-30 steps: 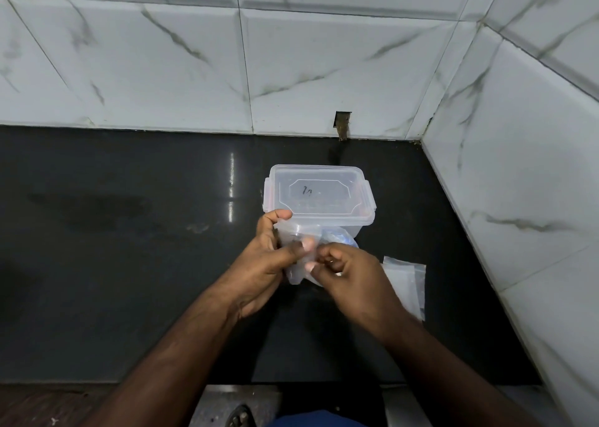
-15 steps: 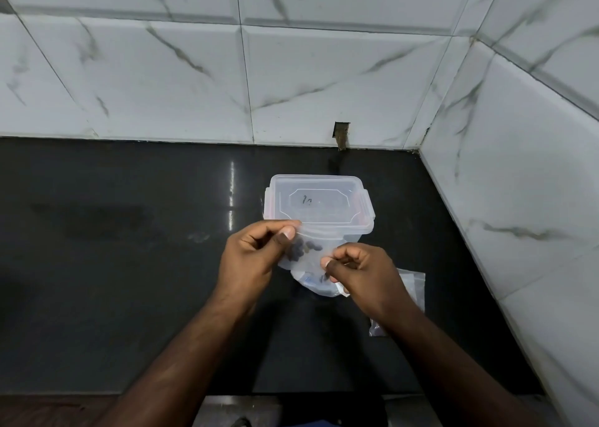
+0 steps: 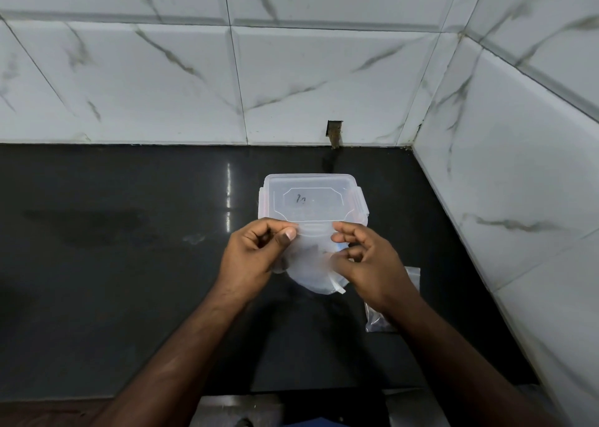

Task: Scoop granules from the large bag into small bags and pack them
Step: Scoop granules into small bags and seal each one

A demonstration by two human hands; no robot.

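A small clear plastic bag (image 3: 312, 264) hangs between both hands above the black counter. My left hand (image 3: 256, 258) pinches its top left corner between thumb and fingers. My right hand (image 3: 366, 261) pinches the top right edge with curled fingers. The bag's mouth is stretched between the two hands. A few dark granules show faintly through the film. Behind the bag stands a clear plastic box (image 3: 312, 198) with a clip-on lid, shut. More small bags (image 3: 411, 275) lie flat on the counter under my right wrist.
The black counter (image 3: 113, 264) runs wide to the left. White marble tiles (image 3: 324, 79) close it off at the back and on the right. The counter's front edge lies under my forearms.
Both hands have moved apart along the bag's top edge, spreading it wide. The bag hangs lower and flatter than a second ago, when the hands were bunched together over it.
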